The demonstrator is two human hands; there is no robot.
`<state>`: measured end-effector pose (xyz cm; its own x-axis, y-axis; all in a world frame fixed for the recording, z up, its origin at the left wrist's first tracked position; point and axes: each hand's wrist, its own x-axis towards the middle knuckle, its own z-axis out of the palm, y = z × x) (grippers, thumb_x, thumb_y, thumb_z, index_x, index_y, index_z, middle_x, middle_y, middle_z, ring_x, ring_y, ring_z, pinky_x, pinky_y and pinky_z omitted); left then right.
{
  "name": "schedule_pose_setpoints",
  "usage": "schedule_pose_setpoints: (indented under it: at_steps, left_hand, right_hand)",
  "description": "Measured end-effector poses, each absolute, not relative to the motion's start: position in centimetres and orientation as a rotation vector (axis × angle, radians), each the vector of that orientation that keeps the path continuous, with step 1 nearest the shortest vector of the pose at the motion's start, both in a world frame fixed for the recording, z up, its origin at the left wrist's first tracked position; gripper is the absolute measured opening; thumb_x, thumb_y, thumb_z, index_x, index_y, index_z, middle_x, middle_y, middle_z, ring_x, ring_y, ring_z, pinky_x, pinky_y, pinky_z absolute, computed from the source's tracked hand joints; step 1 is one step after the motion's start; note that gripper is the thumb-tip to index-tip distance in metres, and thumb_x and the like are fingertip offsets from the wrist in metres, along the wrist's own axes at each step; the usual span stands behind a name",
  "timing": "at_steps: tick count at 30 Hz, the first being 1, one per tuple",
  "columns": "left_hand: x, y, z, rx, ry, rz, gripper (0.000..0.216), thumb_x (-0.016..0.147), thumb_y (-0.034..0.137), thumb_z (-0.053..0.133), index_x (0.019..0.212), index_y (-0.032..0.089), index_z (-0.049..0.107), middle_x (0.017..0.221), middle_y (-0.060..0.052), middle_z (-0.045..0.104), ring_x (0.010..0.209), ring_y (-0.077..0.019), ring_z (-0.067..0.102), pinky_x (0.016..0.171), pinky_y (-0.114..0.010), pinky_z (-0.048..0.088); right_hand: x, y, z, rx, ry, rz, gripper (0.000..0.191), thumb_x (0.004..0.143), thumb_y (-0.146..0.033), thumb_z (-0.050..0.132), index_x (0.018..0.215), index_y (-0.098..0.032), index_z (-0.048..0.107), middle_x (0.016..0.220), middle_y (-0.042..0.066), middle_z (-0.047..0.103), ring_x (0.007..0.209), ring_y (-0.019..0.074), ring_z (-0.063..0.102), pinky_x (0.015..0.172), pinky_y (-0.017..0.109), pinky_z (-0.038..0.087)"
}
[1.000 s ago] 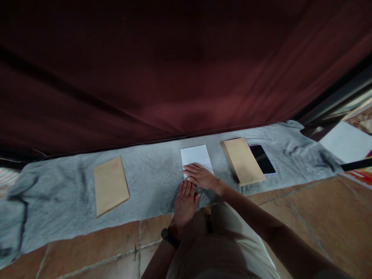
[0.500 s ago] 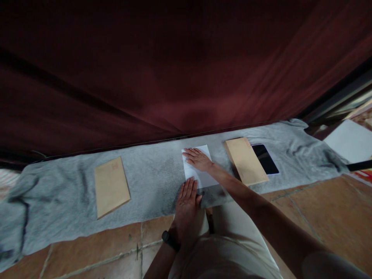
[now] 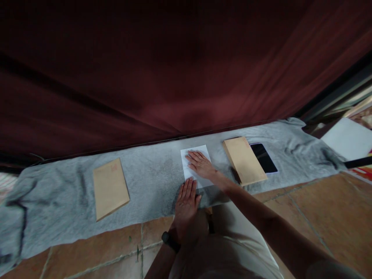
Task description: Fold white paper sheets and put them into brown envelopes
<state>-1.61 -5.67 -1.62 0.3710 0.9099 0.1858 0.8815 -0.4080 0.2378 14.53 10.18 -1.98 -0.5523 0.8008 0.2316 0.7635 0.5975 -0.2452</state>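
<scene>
A folded white sheet of paper [image 3: 190, 154] lies on a grey cloth [image 3: 151, 178] spread over the floor. My right hand [image 3: 200, 164] rests flat on the paper, fingers stretched out and together. Just below it, my left hand [image 3: 186, 197] lies flat, its fingertips at the paper's near edge; a black watch sits on that wrist. Right of the paper lies a stack of brown envelopes [image 3: 243, 159], and a single brown envelope [image 3: 109, 188] lies to the left.
A black phone [image 3: 264, 158] lies beside the envelope stack on the cloth. A dark red curtain [image 3: 174, 66] hangs right behind the cloth. Brown floor tiles [image 3: 319, 209] run in front. A white sheet [image 3: 345, 139] sits at the far right. My knees fill the bottom.
My right hand slid up the paper from its near end to its far end, then came back a little towards me. My left hand stayed put at the near edge.
</scene>
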Motion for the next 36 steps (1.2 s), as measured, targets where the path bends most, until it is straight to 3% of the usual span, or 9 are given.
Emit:
schedule_pose_setpoints:
  at_steps: [8, 14, 17, 20, 24, 29, 36]
  left_hand:
    - [-1.6, -6.7, -1.7, 2.303, 1.732, 0.597, 0.055, 0.102, 0.035, 0.046, 0.154, 0.017, 0.043, 0.163, -0.015, 0.037, 0.152, -0.0312, 0.033, 0.121, -0.054, 0.035]
    - [-1.6, -5.3, -1.6, 1.796, 1.732, 0.910, 0.044, 0.100, 0.031, 0.047, 0.141, 0.021, 0.058, 0.158, -0.013, 0.047, 0.142, -0.0287, 0.049, 0.119, -0.049, 0.040]
    - [-1.5, -3.6, -1.4, 1.556, 1.718, 1.034, 0.041, 0.094, 0.028, 0.056, 0.133, 0.023, 0.064, 0.146, -0.012, 0.058, 0.134, -0.0263, 0.056, 0.115, -0.045, 0.044]
    - [-1.4, -2.3, -1.3, 1.433, 1.708, 1.066, 0.040, 0.085, 0.024, 0.064, 0.125, 0.022, 0.068, 0.129, -0.011, 0.064, 0.111, -0.0230, 0.066, 0.101, -0.041, 0.054]
    - [-1.3, -1.5, -1.4, 1.333, 1.761, 1.050, 0.043, 0.078, 0.024, 0.069, 0.120, 0.019, 0.068, 0.105, -0.008, 0.067, 0.084, -0.0189, 0.066, 0.087, -0.039, 0.057]
    - [-0.6, -1.5, -1.3, 1.177, 1.671, 1.042, 0.049, 0.075, 0.022, 0.069, 0.123, 0.018, 0.064, 0.079, 0.000, 0.068, 0.074, -0.0191, 0.067, 0.074, -0.034, 0.057]
    - [-0.7, -2.2, -1.1, 1.066, 1.531, 1.112, 0.047, 0.072, 0.022, 0.064, 0.119, 0.021, 0.066, 0.070, 0.003, 0.066, 0.061, -0.0160, 0.063, 0.058, -0.028, 0.053]
  right_hand:
    - [18.9, 6.3, -2.6, -1.644, -2.305, 0.112, 0.051, 0.107, -0.036, 0.039, 0.154, -0.017, 0.044, 0.163, 0.012, 0.037, 0.149, 0.0293, 0.038, 0.124, 0.052, 0.026]
    - [20.2, 3.7, -2.9, -1.764, -2.209, 0.140, 0.052, 0.107, -0.035, 0.036, 0.156, -0.016, 0.042, 0.163, 0.013, 0.038, 0.150, 0.0298, 0.036, 0.124, 0.052, 0.025]
    - [20.3, 2.9, -2.9, -1.742, -2.204, 0.170, 0.052, 0.107, -0.034, 0.035, 0.154, -0.016, 0.044, 0.163, 0.013, 0.038, 0.150, 0.0288, 0.037, 0.124, 0.052, 0.026]
    - [20.5, 2.4, -2.8, -1.700, -2.192, 0.202, 0.050, 0.107, -0.033, 0.036, 0.152, -0.015, 0.047, 0.161, 0.014, 0.041, 0.149, 0.0285, 0.038, 0.124, 0.052, 0.028]
    - [20.7, 1.6, -2.8, -1.624, -2.171, 0.240, 0.048, 0.105, -0.031, 0.039, 0.151, -0.016, 0.049, 0.160, 0.014, 0.044, 0.148, 0.0289, 0.040, 0.123, 0.054, 0.031]
    - [20.6, 0.5, -3.2, -1.576, -2.145, 0.240, 0.048, 0.104, -0.028, 0.043, 0.150, -0.018, 0.050, 0.158, 0.014, 0.046, 0.147, 0.0296, 0.042, 0.122, 0.055, 0.035]
    - [20.9, -0.4, -3.5, -1.490, -2.142, 0.293, 0.045, 0.103, -0.026, 0.044, 0.145, -0.015, 0.055, 0.155, 0.015, 0.050, 0.144, 0.0298, 0.047, 0.122, 0.055, 0.036]
